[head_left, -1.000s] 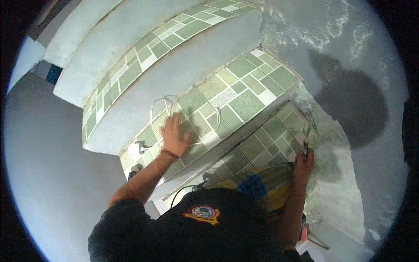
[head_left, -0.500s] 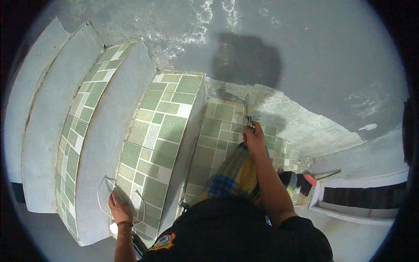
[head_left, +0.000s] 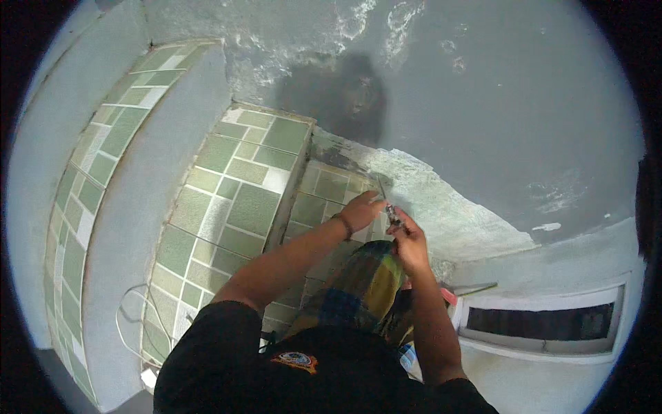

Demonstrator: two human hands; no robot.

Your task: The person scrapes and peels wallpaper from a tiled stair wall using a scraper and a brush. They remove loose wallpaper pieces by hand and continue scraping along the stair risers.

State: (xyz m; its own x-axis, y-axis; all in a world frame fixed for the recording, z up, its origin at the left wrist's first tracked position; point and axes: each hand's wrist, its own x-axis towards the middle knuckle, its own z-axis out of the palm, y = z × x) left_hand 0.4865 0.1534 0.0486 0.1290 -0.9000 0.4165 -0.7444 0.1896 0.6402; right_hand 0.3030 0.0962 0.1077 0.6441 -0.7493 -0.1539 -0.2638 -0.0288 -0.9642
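A slim tool with a thin pointed blade and a dark, patterned handle (head_left: pixel 393 216) is held in my right hand (head_left: pixel 411 243), its blade pointing up toward the peeling wall. Whether it is a knife or a scraper I cannot make out. My left hand (head_left: pixel 362 211) is just left of it, fingers stretched out and slightly apart, with the tips beside the blade's base. Contact between those fingertips and the tool is unclear. Behind both hands, the grey wall (head_left: pixel 496 138) has a bare, pale patch (head_left: pixel 434 200) where the paint has come off.
Green-tiled steps (head_left: pixel 224 186) rise on the left, with a white cable (head_left: pixel 121 314) lying on one. At lower right, a white-framed opening (head_left: pixel 545 295) sits in the wall, near a green stick (head_left: pixel 481 287). Patterned cloth (head_left: pixel 358 283) covers my lap.
My left hand has left the step by the white cable and come across to the tool in my right hand. The view has shifted, and the right hand still grips the tool.
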